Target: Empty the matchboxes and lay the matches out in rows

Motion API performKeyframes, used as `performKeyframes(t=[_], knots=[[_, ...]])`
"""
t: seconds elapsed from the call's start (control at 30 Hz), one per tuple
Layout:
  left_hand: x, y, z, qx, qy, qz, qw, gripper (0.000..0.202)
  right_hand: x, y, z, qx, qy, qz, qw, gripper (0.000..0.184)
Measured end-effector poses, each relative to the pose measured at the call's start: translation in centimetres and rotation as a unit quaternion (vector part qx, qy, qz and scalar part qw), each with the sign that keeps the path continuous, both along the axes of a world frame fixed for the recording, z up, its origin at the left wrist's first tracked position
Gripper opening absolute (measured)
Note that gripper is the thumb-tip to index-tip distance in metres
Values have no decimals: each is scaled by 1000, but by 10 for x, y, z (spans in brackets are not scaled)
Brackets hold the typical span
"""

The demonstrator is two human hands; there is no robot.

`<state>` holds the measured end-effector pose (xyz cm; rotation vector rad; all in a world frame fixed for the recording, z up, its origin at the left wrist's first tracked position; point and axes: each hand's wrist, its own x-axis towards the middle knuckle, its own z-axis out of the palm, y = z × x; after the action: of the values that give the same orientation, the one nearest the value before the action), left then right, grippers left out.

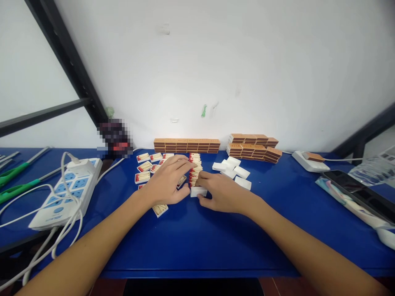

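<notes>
A long row of red-tipped matches (pixel 194 162) lies on the blue table between my hands. My left hand (pixel 169 181) arches over the left side of this row, its fingers stretched out and the thumb apart; its fingertips reach the matches. My right hand (pixel 220 191) has fingers and thumb around a white matchbox tray (pixel 197 191) at the near end of the row. Whether matches are inside this tray is hidden by the fingers. To the left, partly under my left hand, several white trays filled with matches (pixel 142 177) are spread out.
White trays (pixel 230 166) lie in a loose heap on the right. Brown matchboxes (pixel 187 145) are stacked along the wall, with more stacks (pixel 254 146) at the back right. A power strip (pixel 69 193) with white cables stands left; a phone (pixel 361 193) lies right.
</notes>
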<state>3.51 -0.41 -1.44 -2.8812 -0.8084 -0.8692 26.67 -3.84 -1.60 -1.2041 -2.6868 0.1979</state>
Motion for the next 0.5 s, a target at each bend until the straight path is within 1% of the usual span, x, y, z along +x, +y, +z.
performKeyframes(t=[0.1,0.17,0.23,0.3,0.37,0.43,0.5], knots=[[4,-5,-1,-18,9,-26,999,63,3,5,-7,19,29,-8,999,24],[7,-9,-4,-25,19,-25,999,76,5,8,-10,30,51,-9,998,31],[8,-10,-9,-23,29,-11,999,85,5,10,-11,41,66,-15,997,35],[9,-9,-14,-13,41,7,999,84,6,11,-11,47,72,-17,996,37],[9,-5,-17,0,55,18,998,80,7,12,-10,36,75,-7,997,41],[12,-1,-16,11,69,23,997,80,9,13,-10,17,77,4,997,52],[15,-6,-11,23,82,34,996,80,9,14,-11,4,79,2,997,59]])
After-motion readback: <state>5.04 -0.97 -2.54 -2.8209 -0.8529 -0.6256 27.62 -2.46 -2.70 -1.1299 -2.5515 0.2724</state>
